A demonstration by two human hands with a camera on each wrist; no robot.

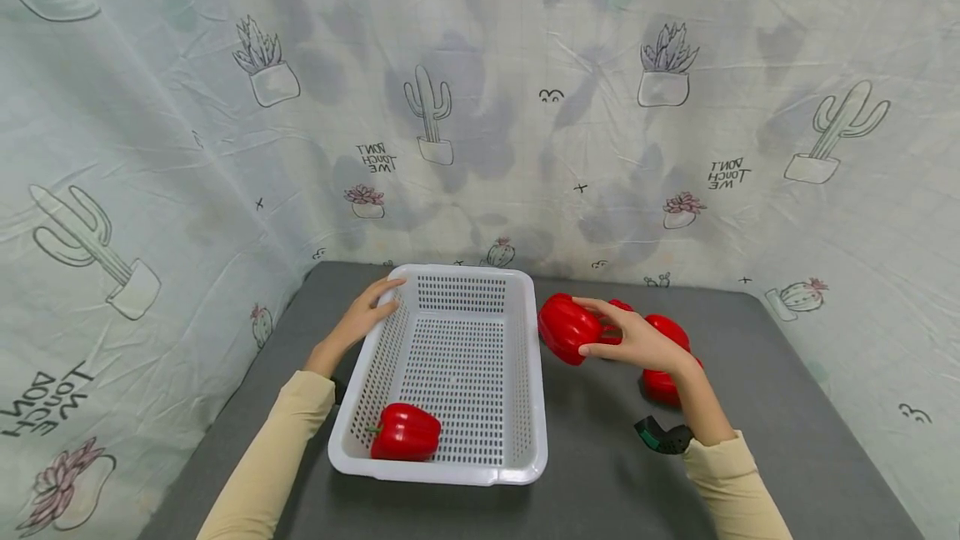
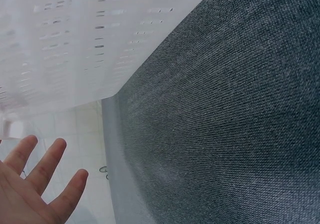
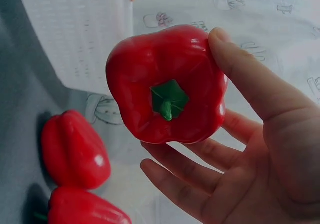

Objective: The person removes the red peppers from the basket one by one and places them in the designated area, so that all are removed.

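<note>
My right hand [image 1: 637, 344] holds a glossy red bell pepper [image 1: 568, 328] above the table, beside the basket's right wall. In the right wrist view, the thumb and fingers grip the pepper [image 3: 165, 83] by its sides, its green stem facing the camera. At the left rim of a white perforated plastic basket [image 1: 534, 373], my left hand [image 1: 363, 315] rests with thumb and index finger over the edge. Its other fingers [image 2: 45, 166] spread out straight beside the basket wall [image 2: 100, 43]. Inside the basket's near left corner lies another red bell pepper [image 1: 407, 433].
More red bell peppers [image 1: 662, 387] sit on the dark grey table [image 1: 592, 457] at the right, partly behind my right hand and wrist. A black and green wrist device [image 1: 663, 437] shows by the right forearm. Cactus-printed fabric [image 1: 480, 107] hangs behind the table.
</note>
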